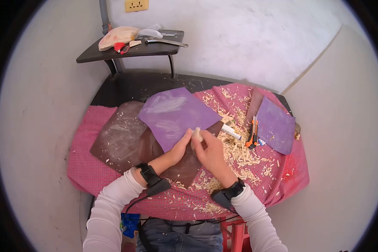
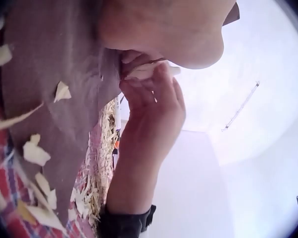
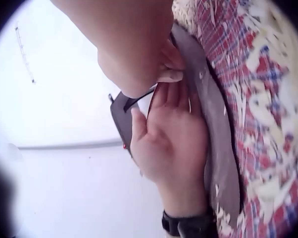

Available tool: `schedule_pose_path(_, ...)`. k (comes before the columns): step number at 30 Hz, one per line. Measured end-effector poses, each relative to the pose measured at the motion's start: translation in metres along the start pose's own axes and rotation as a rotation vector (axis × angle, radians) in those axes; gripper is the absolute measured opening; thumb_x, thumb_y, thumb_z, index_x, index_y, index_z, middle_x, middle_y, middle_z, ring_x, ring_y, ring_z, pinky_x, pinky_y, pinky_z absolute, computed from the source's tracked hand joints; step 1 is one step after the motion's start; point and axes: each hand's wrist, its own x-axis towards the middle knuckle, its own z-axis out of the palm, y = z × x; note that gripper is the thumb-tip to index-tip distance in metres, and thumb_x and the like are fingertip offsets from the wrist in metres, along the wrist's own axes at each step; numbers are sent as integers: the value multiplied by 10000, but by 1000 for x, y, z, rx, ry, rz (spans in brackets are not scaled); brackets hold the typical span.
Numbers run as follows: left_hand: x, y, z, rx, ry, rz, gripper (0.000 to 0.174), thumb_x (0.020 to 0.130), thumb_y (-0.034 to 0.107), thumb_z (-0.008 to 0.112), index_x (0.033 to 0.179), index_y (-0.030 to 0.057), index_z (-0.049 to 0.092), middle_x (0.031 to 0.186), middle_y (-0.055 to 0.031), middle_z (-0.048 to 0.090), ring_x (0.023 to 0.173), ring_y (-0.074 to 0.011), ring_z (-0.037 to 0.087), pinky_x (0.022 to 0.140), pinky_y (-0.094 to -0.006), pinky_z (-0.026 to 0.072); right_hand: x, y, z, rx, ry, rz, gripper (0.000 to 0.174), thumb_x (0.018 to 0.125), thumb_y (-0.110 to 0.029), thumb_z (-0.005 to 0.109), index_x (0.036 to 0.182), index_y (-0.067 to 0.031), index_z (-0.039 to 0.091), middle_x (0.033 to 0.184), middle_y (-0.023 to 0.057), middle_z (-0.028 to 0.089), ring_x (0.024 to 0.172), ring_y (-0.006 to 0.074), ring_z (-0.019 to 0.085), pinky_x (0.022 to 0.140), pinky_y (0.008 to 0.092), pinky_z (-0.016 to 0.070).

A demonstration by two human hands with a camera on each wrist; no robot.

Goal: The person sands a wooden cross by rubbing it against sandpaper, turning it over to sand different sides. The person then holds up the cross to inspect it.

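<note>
A small pale wooden piece [image 1: 197,132] is pinched between the thumb and fingers of the right hand [image 1: 211,152], above the brown sheets. In the left wrist view the right hand [image 2: 151,129] is curled round the piece [image 2: 143,72]. Close beside it is the left hand [image 1: 176,153]. The right wrist view shows that hand [image 3: 173,141] palm facing up, fingers nearly straight, their tips by the wooden piece [image 3: 170,76]. Its thumb stands apart. A purple sheet [image 1: 176,115] with whitish smears lies just beyond both hands; part of the piece is hidden by the fingers.
Wood shavings [image 1: 239,153] cover much of the red checked cloth [image 1: 86,145]. An orange-black cutter [image 1: 253,133], a white marker [image 1: 231,132] and another purple sheet [image 1: 276,126] lie to the right. At the back, a raised black shelf [image 1: 149,51] bears a bag [image 1: 117,37] and a wrench [image 1: 166,41].
</note>
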Motion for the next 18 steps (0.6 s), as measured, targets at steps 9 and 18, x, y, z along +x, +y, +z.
schedule_pose_path(9,-4,17,7,10,28,-136,523,1046,369,253,1356,-29,391,1391,-104,419,1303,-187,363,1126,-321,234,0,1,-1,123,-1,21,151,889,-159,603,921,-16,636,662,141,602,586,254,604,540,341,451)
schedule_pose_path(18,1,1,-1,-9,21,-61,500,1047,352,260,1344,-25,399,1385,-98,424,1302,-188,370,1137,-347,233,-1,2,3,48,49,0,187,907,-199,587,885,-17,623,674,166,600,614,309,604,549,379,447)
